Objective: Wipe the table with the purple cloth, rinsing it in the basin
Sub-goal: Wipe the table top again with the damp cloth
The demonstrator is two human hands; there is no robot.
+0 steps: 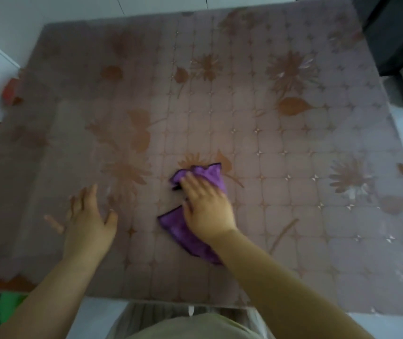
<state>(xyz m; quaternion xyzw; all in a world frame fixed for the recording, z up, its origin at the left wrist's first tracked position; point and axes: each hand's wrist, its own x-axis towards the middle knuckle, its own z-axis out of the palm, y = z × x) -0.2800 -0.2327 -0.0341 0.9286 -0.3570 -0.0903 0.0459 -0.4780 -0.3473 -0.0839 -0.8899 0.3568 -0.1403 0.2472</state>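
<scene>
Two hands are lying on the flower-patterned tabletop (293,148). The right hand (206,206) is pressing the purple cloth (183,231) flat near the middle with straight fingers. The left hand (88,223) is resting beside it, released, fingers spread.

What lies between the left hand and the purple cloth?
Nothing: the head view shows only bare flowered table between left hand and purple cloth.

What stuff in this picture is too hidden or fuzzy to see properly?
Purple cloth: its middle is hidden under the right hand, head view.
Left hand: fingertips blurred, head view.
Red thing left of the table: blurred, partly behind the table's edge.
Green thing: cut off by the table and the left arm.
Basin: not in the head view at all.
</scene>
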